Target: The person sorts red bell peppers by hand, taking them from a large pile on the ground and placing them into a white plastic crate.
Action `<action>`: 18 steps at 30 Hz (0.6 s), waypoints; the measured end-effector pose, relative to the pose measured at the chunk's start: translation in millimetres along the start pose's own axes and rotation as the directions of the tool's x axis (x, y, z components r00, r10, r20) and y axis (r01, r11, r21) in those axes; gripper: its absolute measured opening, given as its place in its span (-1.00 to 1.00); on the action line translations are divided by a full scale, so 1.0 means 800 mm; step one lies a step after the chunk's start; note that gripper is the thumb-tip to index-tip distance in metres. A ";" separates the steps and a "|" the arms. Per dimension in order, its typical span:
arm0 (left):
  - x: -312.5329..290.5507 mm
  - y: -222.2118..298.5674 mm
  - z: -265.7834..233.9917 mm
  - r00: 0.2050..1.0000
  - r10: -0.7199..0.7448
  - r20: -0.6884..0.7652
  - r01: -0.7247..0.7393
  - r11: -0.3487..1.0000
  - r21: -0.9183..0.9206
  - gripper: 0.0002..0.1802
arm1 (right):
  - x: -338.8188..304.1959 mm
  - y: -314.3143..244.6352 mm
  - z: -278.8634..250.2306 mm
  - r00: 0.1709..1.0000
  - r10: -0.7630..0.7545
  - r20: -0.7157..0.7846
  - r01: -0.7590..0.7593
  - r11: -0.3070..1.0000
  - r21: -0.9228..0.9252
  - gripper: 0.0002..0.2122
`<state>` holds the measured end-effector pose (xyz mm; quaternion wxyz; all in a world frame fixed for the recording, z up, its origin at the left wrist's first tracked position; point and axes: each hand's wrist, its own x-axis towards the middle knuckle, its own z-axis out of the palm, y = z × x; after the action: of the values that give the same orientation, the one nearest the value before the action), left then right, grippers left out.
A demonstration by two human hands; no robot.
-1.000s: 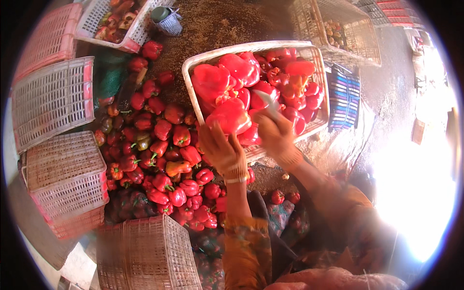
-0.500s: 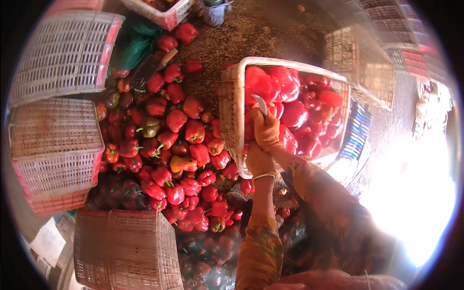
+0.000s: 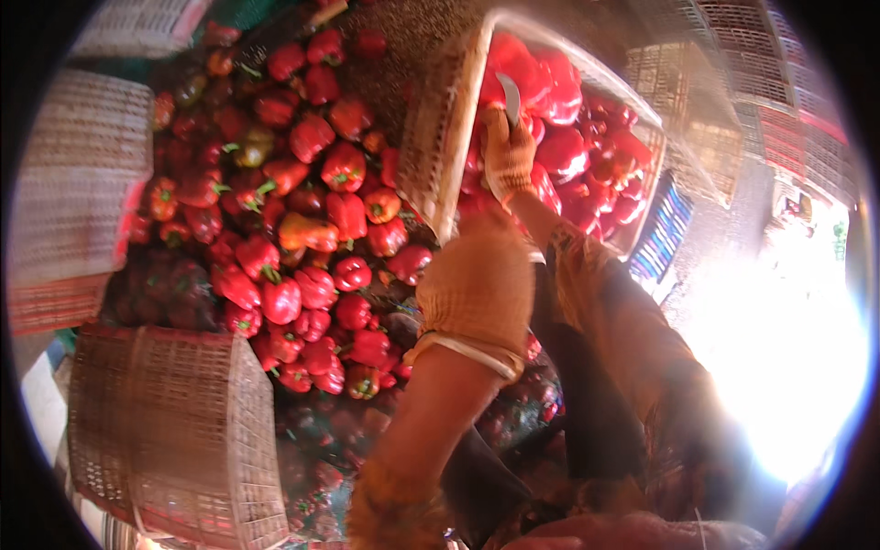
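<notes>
A small knife with a curved blade (image 3: 510, 99) stands up from my right hand (image 3: 509, 154), which is closed on its handle. That hand, in an orange-tan knitted glove, is over the peppers near the left side of a pale plastic crate (image 3: 467, 119). Large red bell peppers (image 3: 561, 151) fill the crate. My left hand (image 3: 477, 284), gloved the same way, is close to the camera, in front of the crate's near left corner. Its fingers are blurred and partly hidden behind the back of the hand, so whatever they may hold does not show.
Loose peppers (image 3: 316, 287), mostly red with a few orange and green, cover the ground to the left. Slatted crates (image 3: 174, 422) line the left side, and more crates (image 3: 683, 110) stand at the far right. Strong glare washes out the right side.
My left hand has come up toward the camera, away from my right hand. The right hand still grips the knife over the crate. The whole view has shifted, with the loose peppers now farther left.
</notes>
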<state>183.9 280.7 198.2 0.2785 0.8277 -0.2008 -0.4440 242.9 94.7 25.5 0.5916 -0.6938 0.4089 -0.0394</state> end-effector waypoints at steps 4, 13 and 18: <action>-0.089 -0.055 0.010 0.984 -0.111 -0.139 0.126 0.987 0.100 -0.63 | -0.039 0.008 -0.054 1.000 -0.028 0.003 0.028 0.997 -0.067 -0.79; -0.175 -0.176 0.077 0.856 -0.406 -0.319 0.461 0.880 0.116 -0.60 | -0.266 -0.041 -0.028 0.728 0.423 0.540 -0.180 0.878 -0.445 -0.74; -0.186 -0.214 0.101 0.832 -0.435 -0.345 0.487 0.870 0.076 -0.59 | -0.253 0.166 0.105 0.801 0.295 0.521 -0.052 0.901 -0.430 -0.65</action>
<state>52.0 475.3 144.9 0.1239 0.9314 0.0175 -0.3417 84.6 289.9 -25.7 0.5356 -0.7361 0.2739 0.3101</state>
